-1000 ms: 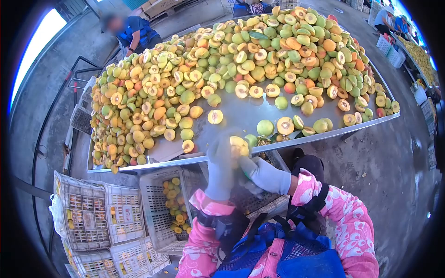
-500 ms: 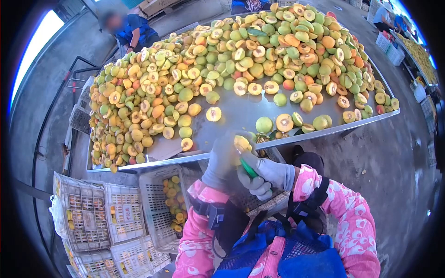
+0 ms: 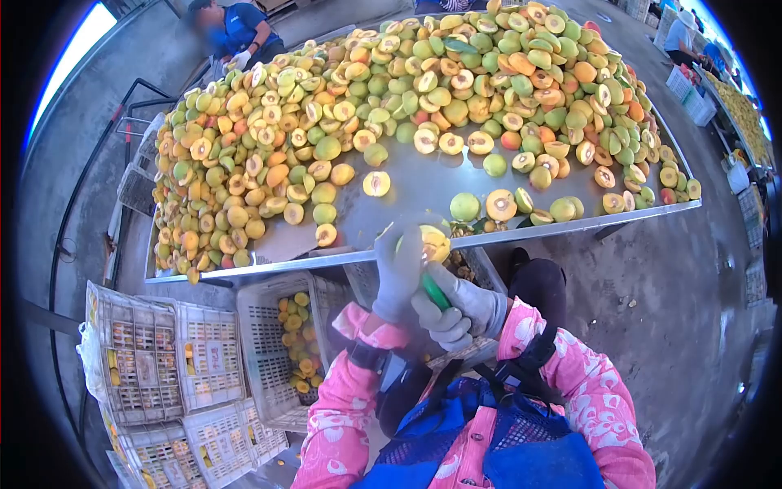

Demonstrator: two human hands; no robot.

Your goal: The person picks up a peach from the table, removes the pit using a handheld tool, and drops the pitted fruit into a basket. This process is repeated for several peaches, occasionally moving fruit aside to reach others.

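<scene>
My left hand [image 3: 397,269], in a grey glove and slightly blurred, is closed around a yellow peach half [image 3: 435,243] just in front of the table edge. My right hand [image 3: 466,310], gloved too, grips a small pitting tool by its green handle [image 3: 436,291]. The tool points up at the cut face of the fruit; its tip is hard to make out. Beyond both hands, halved peaches [image 3: 376,183] with stones showing lie on the metal table [image 3: 415,200], piled high toward the back.
Below the table at left stands a crate [image 3: 265,350] with fruit in it, beside several stacked plastic crates [image 3: 138,359]. Under my hands another container [image 3: 481,273] is partly hidden. A co-worker [image 3: 244,33] is at the table's far left; other people [image 3: 680,37] sit at far right.
Both hands have come slightly lower, with the peach half and tool still together. The view has shifted a little. The co-worker's gloved hand now shows at the table's far left.
</scene>
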